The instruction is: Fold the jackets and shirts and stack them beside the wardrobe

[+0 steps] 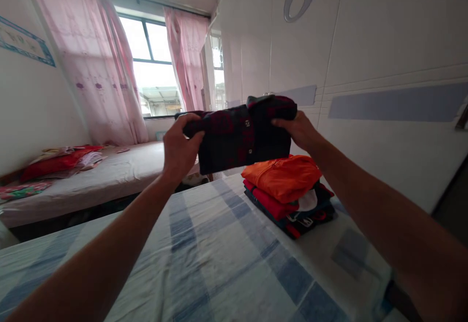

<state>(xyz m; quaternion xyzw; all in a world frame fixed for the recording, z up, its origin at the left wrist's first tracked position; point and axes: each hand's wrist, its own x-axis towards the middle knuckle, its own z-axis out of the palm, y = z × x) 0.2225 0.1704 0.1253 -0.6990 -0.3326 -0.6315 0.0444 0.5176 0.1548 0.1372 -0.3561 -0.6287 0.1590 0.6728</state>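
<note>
Between both hands hangs a folded dark plaid shirt (234, 134), black and dark red with a collar and buttons down its front. My left hand (183, 142) grips its left edge, thumb in front and fingers behind. The right edge is pinched by my right hand (294, 127), whose fingers are mostly hidden behind the cloth. Just below and to the right of the shirt stands a stack of folded clothes, with an orange garment (281, 176) on top. Under that lie a red garment (268, 200) and dark ones (318, 217).
The stack rests on a bed with a blue and white checked sheet (219, 244). White cabinet doors (383, 34) rise along the right. Across a gap, another bed (135, 161) holds red cloth (62, 161) by a window with pink curtains (84, 59).
</note>
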